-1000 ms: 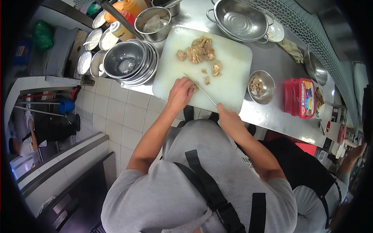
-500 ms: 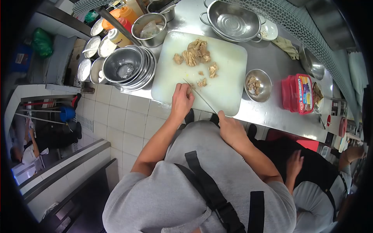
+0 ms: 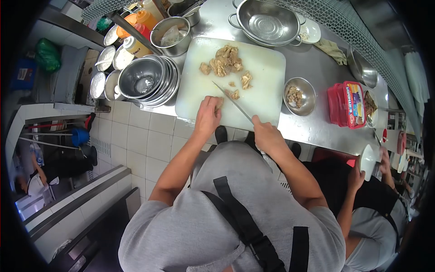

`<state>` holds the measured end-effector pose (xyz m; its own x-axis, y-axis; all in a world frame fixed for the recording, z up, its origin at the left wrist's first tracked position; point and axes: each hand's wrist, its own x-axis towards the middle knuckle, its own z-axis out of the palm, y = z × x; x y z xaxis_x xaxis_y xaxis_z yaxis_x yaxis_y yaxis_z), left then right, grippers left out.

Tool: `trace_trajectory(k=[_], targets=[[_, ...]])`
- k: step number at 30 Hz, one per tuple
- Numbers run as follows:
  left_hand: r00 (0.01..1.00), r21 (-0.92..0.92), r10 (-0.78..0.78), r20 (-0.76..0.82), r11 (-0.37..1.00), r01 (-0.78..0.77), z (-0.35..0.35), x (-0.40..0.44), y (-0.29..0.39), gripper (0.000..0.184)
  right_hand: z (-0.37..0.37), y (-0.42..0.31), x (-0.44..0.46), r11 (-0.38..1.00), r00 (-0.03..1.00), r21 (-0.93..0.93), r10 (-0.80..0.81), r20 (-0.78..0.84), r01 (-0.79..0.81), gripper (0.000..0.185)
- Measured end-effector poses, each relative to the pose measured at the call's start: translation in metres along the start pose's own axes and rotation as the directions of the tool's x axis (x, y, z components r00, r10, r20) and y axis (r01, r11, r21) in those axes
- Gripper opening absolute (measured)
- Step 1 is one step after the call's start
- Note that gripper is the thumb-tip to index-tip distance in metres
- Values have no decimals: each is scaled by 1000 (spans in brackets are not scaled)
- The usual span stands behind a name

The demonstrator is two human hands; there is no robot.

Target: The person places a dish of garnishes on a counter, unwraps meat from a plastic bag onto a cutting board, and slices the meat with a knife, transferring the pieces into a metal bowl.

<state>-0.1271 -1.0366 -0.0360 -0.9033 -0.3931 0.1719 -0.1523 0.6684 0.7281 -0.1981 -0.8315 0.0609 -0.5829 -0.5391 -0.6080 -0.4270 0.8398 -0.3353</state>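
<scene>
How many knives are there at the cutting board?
1: the knife in the right hand, its blade slanting over the cutting board. Others could be hidden in the surrounding clutter.

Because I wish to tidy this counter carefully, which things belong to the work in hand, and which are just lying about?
Seem in use:
left hand, at one of the brown meat-like lumps
right hand, holding the thin steel knife
white rectangular cutting board
probably the small round steel bowl with pieces

Seem lying about:
two-handled steel colander
red plastic tub
stacked round steel bowls
</scene>
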Motion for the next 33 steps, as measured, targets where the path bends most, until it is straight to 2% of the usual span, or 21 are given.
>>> trace_trajectory(k=[4,6,10,12,16,18,22,24,28,30,33], targets=[[997,-14,62,56,998,-61,-7,3,-10,32,-14,-5,-27,998,999,-63,31,44,-28,26],[993,-25,68,100,998,-66,-9,6,-9,32,-12,-4,-33,997,998,-83,-4,57,8,25],[992,-44,93,89,995,-90,-8,8,-11,30,7,0,-16,996,997,-92,12,81,-5,26],[995,-34,48,93,998,-45,-9,9,-11,30,48,16,15,988,981,3,-153,-116,154,27],[987,-2,156,45,988,-156,-15,2,-9,26,42,6,27,991,982,-35,-133,-137,130,30],[994,28,108,-22,994,-107,-17,4,-11,22,11,0,19,999,998,4,-51,-30,51,25],[992,26,130,8,991,-130,-19,12,-15,18,-8,-4,-9,997,998,-39,-61,-16,61,26],[987,5,150,49,989,-151,-21,9,-16,18,-8,-8,-22,999,996,-18,-37,84,38,27],[981,-5,184,68,983,-184,-21,10,-22,18,6,-5,-14,1000,994,-1,-19,110,19,28],[982,7,183,51,983,-184,-24,11,-23,17,49,11,16,989,989,49,-137,-48,139,28],[976,-11,211,60,977,-211,-25,8,-23,18,42,0,25,992,992,51,-112,-65,115,28]])
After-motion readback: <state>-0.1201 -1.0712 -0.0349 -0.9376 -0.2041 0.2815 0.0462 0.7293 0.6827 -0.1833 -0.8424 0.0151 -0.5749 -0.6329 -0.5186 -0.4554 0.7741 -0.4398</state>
